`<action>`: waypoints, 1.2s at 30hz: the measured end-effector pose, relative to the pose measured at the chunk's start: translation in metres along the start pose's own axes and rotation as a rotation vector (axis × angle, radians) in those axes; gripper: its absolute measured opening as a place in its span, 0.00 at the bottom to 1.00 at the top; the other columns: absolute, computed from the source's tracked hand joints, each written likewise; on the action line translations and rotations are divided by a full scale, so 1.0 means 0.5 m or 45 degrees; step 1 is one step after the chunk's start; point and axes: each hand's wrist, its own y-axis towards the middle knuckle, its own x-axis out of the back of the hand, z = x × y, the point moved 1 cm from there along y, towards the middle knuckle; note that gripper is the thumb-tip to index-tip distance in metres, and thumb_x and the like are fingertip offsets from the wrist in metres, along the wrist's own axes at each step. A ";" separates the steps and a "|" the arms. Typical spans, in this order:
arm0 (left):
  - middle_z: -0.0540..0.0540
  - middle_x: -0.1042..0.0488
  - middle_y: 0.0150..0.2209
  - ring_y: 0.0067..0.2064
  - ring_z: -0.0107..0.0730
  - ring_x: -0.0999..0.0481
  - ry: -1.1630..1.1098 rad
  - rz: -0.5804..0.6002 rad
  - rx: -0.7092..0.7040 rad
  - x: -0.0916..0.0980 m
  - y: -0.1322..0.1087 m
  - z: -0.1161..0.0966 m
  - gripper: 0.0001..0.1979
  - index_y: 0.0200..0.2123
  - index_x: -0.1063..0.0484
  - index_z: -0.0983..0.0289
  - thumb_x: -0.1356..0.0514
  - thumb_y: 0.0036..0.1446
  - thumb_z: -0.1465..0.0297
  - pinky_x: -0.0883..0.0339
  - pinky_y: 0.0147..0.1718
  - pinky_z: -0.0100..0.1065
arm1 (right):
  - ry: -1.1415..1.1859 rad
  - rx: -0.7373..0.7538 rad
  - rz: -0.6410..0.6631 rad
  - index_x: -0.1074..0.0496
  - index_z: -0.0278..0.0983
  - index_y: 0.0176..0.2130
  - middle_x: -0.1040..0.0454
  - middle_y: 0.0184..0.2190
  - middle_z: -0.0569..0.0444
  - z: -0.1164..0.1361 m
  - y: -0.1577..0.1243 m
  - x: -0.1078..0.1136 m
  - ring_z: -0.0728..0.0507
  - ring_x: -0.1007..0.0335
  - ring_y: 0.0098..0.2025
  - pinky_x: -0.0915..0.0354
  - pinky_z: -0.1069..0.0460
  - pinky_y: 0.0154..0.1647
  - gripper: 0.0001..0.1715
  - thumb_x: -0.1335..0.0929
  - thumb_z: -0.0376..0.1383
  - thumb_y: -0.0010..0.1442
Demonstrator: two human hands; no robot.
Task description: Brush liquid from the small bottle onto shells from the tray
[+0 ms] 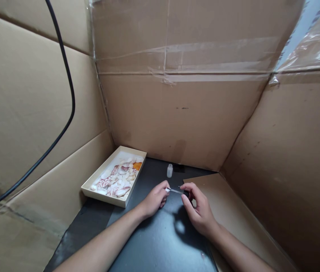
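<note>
My left hand (157, 198) is closed, pinching a small white piece (167, 190) at its fingertips; its exact kind is too small to tell. In my right hand (198, 206), thumb and fingers grip a black-topped applicator (186, 193). Its thin translucent stem points left, and its dark tip meets the white piece or lies right at it. Just beyond my hands a small translucent bottle (170, 171) stands upright, with no cap on it. Left of my left hand, a shallow cream box (103, 197) holds several white, reddish-patterned and orange shells (124, 169).
The dark table (160, 241) is enclosed by tall cardboard walls (160, 113). A flat cardboard sheet (230, 211) lies under my right forearm. A small black flat item (179, 168) is by the back wall. A black cable (71, 90) hangs at left.
</note>
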 end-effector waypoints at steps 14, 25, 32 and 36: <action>0.46 0.45 0.25 0.29 0.23 0.46 0.308 -0.155 -0.195 -0.005 -0.003 -0.018 0.07 0.27 0.41 0.64 0.45 0.54 0.69 0.50 0.30 0.27 | 0.031 -0.187 -0.058 0.34 0.36 0.42 0.31 0.32 0.54 -0.019 0.008 0.000 0.48 0.37 0.29 0.38 0.54 0.30 0.09 0.37 0.38 0.62; 0.47 0.44 0.27 0.31 0.24 0.45 0.394 -0.202 -0.270 0.000 0.003 -0.005 0.05 0.27 0.42 0.65 0.46 0.51 0.73 0.50 0.32 0.27 | 0.116 -0.173 0.000 0.34 0.37 0.43 0.30 0.36 0.52 -0.017 0.005 -0.001 0.47 0.35 0.32 0.38 0.54 0.33 0.10 0.39 0.39 0.65; 0.46 0.45 0.26 0.30 0.24 0.47 0.387 -0.211 -0.219 0.002 0.002 -0.005 0.04 0.27 0.42 0.64 0.47 0.52 0.73 0.50 0.31 0.27 | 0.057 -0.175 -0.029 0.34 0.37 0.43 0.31 0.35 0.53 -0.014 0.006 0.000 0.48 0.37 0.30 0.38 0.54 0.31 0.10 0.38 0.38 0.64; 0.47 0.45 0.26 0.30 0.24 0.46 0.400 -0.237 -0.201 0.002 0.001 -0.004 0.04 0.27 0.42 0.64 0.48 0.52 0.73 0.50 0.31 0.27 | 0.115 -0.188 0.023 0.35 0.37 0.45 0.31 0.33 0.54 -0.016 0.001 -0.001 0.48 0.37 0.29 0.38 0.54 0.30 0.11 0.38 0.39 0.64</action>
